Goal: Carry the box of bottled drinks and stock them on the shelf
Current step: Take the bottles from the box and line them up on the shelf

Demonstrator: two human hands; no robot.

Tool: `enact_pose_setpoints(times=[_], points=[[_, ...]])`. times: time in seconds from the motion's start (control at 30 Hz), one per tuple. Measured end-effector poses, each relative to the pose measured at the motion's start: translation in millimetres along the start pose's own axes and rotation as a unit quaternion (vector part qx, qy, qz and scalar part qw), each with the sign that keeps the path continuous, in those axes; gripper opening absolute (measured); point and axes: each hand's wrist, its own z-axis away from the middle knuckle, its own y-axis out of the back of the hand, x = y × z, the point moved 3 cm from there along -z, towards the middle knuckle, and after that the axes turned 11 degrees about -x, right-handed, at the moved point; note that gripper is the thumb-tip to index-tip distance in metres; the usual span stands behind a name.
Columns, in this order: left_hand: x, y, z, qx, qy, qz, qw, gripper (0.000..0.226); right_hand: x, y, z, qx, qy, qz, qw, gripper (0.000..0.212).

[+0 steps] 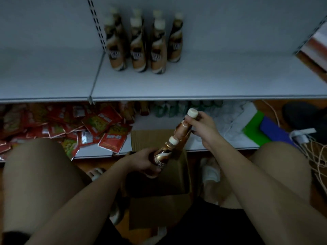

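Observation:
I crouch over an open cardboard box (185,174) on the floor between my knees. My left hand (141,163) grips a brown coffee bottle (163,154) with a cream cap, just above the box. My right hand (203,129) holds a second brown bottle (184,131) by its neck, tilted, cap up. Several matching bottles (139,43) stand in rows at the back of the grey shelf (194,85) in front of me.
Below the shelf, a lower shelf holds a heap of red snack packets (70,128), green-capped bottles (177,106) and white bags (235,117). A green and blue folder (261,129) and loose cords (316,156) lie at the right.

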Motion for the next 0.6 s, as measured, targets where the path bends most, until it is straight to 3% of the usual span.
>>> enact_pose_setpoints(times=[0.23,0.43,0.6], points=[[58,36,32,0.115,-0.081,0.119,0.983,0.063,-55,5,14,-0.001,0.078,-0.023,0.997,0.019],[112,50,44,0.145,-0.167,0.16,0.962,0.058,-101,-3,20,0.007,0.117,-0.014,0.993,0.037],[154,56,53,0.139,-0.226,0.127,0.956,0.047,-131,-8,25,0.044,0.143,0.045,0.988,0.044]])
